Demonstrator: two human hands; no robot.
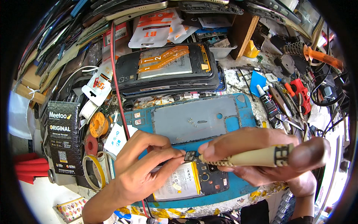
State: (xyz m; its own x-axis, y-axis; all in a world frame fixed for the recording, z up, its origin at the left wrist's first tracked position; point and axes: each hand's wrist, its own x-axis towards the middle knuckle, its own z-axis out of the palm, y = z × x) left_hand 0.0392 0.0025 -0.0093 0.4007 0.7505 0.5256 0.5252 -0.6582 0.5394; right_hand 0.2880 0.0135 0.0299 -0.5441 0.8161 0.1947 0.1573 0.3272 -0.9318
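An opened black phone (pixel 207 179) with a white battery (pixel 180 182) showing lies on a blue and grey work mat (pixel 194 117) near the front edge. My left hand (pixel 143 170) rests on the phone's left side, its fingertips pinching a small dark square part (pixel 189 156). My right hand (pixel 261 156) grips a cream-coloured screwdriver (pixel 248 157) lying across the fingers, its tip by that small part. A few tiny screws (pixel 192 121) lie on the mat's grey centre.
Stacked opened tablets (pixel 167 69) with orange ribbon cables sit behind the mat. A black printed box (pixel 63 138), tape rolls (pixel 97 125) and a red cable (pixel 116 82) are at left. Glue tube (pixel 266 100), red tool (pixel 302 93) and assorted tools crowd the right.
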